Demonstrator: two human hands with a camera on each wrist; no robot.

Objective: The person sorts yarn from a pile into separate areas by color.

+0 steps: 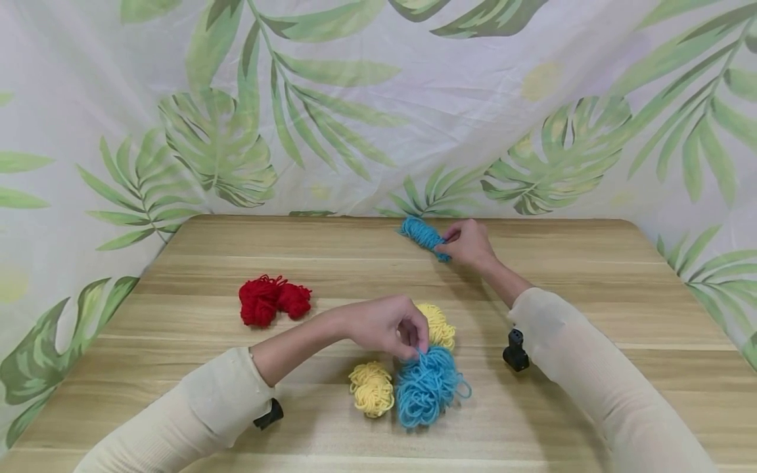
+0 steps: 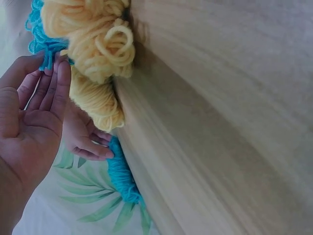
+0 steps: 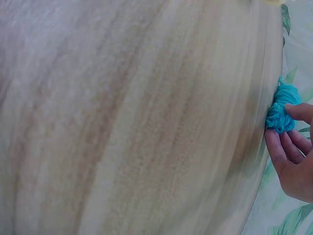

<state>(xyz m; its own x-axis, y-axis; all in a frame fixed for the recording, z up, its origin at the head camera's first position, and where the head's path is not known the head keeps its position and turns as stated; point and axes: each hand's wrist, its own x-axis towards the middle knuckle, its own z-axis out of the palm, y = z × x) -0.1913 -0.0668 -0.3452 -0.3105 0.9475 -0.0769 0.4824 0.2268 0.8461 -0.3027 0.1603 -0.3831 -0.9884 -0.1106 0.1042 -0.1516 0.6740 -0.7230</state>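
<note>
My left hand [image 1: 387, 326] pinches the top strands of a fluffy blue ball of yarn [image 1: 427, 391] at the front middle of the table; thumb and fingertips meet on the blue strands in the left wrist view. Close to that hand, one yellow ball of yarn [image 1: 371, 389] lies left of the blue one and a longer yellow skein [image 1: 437, 325] lies behind it. Near the table's far edge my right hand [image 1: 470, 243] holds the right end of a slim blue skein of yarn [image 1: 422, 234] between thumb and fingers, as the right wrist view [image 3: 283, 107] also shows.
Red yarn [image 1: 273, 301], in two joined or touching bunches, lies on the left of the wooden table [image 1: 591, 263]. A leaf-printed cloth [image 1: 355, 131] hangs behind the far edge. Black wrist devices [image 1: 516, 351] stick out below both sleeves.
</note>
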